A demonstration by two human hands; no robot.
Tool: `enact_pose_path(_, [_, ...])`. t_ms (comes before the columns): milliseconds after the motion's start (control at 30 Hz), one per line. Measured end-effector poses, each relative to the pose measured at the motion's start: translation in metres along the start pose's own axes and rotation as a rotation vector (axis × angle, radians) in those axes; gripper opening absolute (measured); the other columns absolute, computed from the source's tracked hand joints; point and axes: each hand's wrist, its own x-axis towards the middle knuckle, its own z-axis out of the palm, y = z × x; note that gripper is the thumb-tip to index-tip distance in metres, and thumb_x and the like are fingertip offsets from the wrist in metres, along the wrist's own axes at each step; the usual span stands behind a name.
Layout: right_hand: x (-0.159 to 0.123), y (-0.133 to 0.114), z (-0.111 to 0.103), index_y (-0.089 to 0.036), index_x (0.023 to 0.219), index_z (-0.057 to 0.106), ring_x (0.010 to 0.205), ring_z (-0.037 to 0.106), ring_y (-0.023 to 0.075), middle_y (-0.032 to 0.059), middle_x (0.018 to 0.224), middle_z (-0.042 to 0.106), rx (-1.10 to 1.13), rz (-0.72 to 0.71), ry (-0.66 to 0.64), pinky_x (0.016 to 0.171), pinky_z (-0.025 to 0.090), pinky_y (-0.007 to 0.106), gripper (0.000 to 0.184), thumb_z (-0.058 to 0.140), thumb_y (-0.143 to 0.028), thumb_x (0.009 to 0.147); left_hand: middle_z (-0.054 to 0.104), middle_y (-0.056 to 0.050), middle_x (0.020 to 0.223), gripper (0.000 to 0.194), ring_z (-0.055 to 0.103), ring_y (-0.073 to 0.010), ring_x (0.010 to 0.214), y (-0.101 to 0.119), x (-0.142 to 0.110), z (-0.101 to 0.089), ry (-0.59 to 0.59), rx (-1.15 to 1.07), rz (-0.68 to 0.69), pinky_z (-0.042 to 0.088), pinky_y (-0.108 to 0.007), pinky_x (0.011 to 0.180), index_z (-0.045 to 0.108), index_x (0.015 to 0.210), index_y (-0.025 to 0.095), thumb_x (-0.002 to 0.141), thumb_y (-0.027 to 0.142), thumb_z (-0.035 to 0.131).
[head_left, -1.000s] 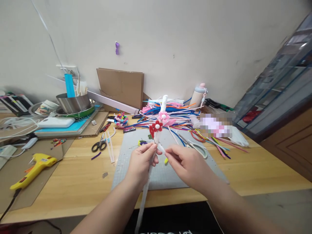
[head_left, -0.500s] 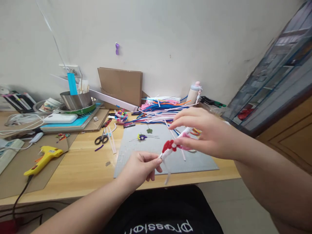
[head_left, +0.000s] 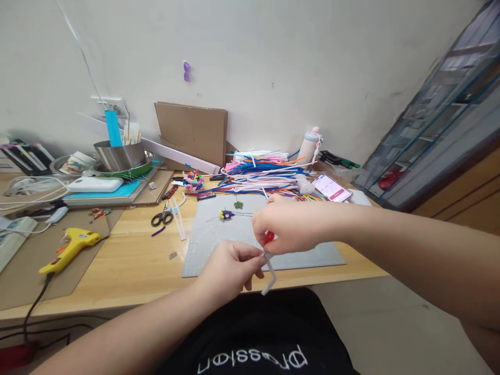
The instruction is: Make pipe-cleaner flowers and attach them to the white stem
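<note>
My left hand (head_left: 230, 265) pinches the near end of a white pipe-cleaner band between thumb and fingertips. Over the same band my right hand (head_left: 291, 226) is closed, thumb and fingers touching it just beside the left fingertips. A red fuzzy piece (head_left: 269, 237) on the band shows between the right fingers; the rest is covered by that hand. Below the fingertips hangs a bent white strip (head_left: 271, 276). Behind the hands, a purple and yellow pipe-cleaner piece with wire ends (head_left: 226, 214) and a small green one (head_left: 238, 204) lie on the grey cutting mat (head_left: 211, 250).
Several coloured pipe cleaners (head_left: 261, 172) are heaped at the back, near a lit phone (head_left: 331, 187) and a bottle (head_left: 308, 148). Black-handled scissors (head_left: 161, 217) and white sticks (head_left: 177, 221) lie left of the mat. Further left is a corded yellow glue gun (head_left: 70, 250).
My right hand has come down and left along the band, closing beside my left fingertips and covering most of the red piece. The phone now shows. My left hand keeps its pinch.
</note>
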Motion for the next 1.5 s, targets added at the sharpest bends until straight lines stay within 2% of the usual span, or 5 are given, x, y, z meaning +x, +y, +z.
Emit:
enact_pose_path(133, [0.006, -0.004, -0.002, -0.022, 0.046, 0.059, 0.036, 0.041, 0.0075, -0.0061, 0.032, 0.042, 0.063, 0.108, -0.441, 0.037, 0.027, 0.021, 0.015, 0.073, -0.018, 0.048, 0.051, 0.001, 0.037, 0.024, 0.039, -0.0086, 0.031, 0.002, -0.001, 0.001, 0.002, 0.006, 0.001, 0.026, -0.021, 0.035, 0.065, 0.051, 0.019, 0.071, 0.031, 0.059])
enact_pose_path(333, [0.013, -0.019, -0.003, -0.02, 0.04, 0.057, 0.025, 0.032, 0.004, -0.0092, 0.027, 0.035, 0.111, 0.199, -0.392, 0.029, 0.02, 0.018, 0.021, 0.07, -0.004, 0.038, 0.05, 0.001, 0.037, 0.022, 0.038, -0.0077, 0.03, 0.001, 0.001, 0.004, -0.015, -0.025, -0.014, 0.027, -0.021, 0.036, 0.065, 0.051, 0.018, 0.071, 0.027, 0.059])
enact_pose_path(567, [0.02, -0.022, -0.009, -0.02, 0.075, 0.067, 0.034, 0.047, 0.0105, -0.0021, 0.046, 0.056, -0.287, 0.163, -0.845, 0.033, 0.034, 0.022, 0.016, 0.055, -0.022, 0.064, 0.055, 0.001, 0.048, 0.024, 0.043, -0.0071, 0.036, -0.006, 0.007, 0.003, -0.062, -0.084, -0.074, 0.032, -0.022, 0.039, 0.064, 0.06, 0.015, 0.072, 0.034, 0.058])
enact_pose_path(767, [0.021, -0.018, -0.01, -0.022, 0.087, 0.065, 0.048, 0.053, 0.0118, 0.0001, 0.065, 0.062, -0.374, 0.092, -0.841, 0.041, 0.037, 0.022, 0.023, 0.053, -0.03, 0.068, 0.057, 0.001, 0.053, 0.02, 0.043, -0.006, 0.037, -0.005, 0.009, 0.004, -0.047, -0.15, -0.109, 0.032, -0.021, 0.039, 0.064, 0.066, 0.013, 0.072, 0.031, 0.057])
enact_pose_path(1500, [0.033, -0.004, -0.01, -0.02, 0.093, 0.064, 0.051, 0.052, 0.0111, 0.0009, 0.07, 0.063, -0.295, 0.157, -0.965, 0.045, 0.036, 0.022, 0.031, 0.057, -0.038, 0.069, 0.062, -0.002, 0.06, 0.026, 0.043, -0.0052, 0.037, -0.017, 0.009, 0.004, -0.064, -0.21, -0.126, 0.03, -0.021, 0.038, 0.064, 0.069, 0.013, 0.07, 0.039, 0.061])
